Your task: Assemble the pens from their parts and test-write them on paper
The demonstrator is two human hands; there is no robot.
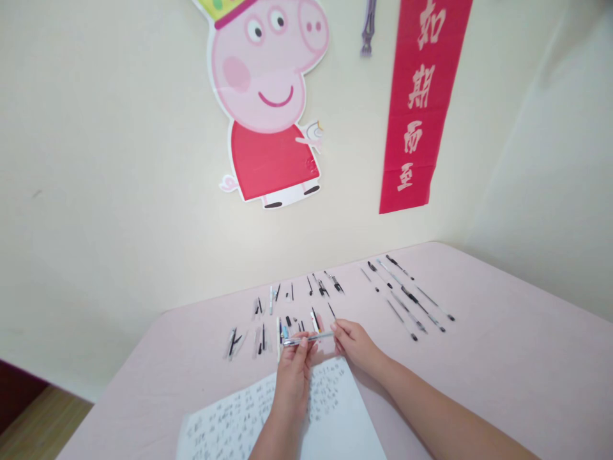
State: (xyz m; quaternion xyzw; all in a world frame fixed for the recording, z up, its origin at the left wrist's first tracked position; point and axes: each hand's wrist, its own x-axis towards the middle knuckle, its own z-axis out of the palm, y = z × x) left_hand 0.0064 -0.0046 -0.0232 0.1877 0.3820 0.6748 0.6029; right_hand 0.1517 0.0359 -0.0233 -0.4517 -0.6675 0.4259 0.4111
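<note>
My left hand (293, 377) and my right hand (355, 345) together hold a slim clear pen (306, 339) level above a pink table (502, 370). The left fingers pinch its left end and the right fingertips pinch its right end. Under my wrists lies a white sheet of handwriting (335, 415). Just beyond the pen lie several small pen parts (287, 326) in short rows.
Several whole pens (407, 297) lie side by side at the table's far right. More caps and refills (325, 284) sit near the wall. A cartoon pig cut-out (271, 102) and a red banner (421, 102) hang on the wall.
</note>
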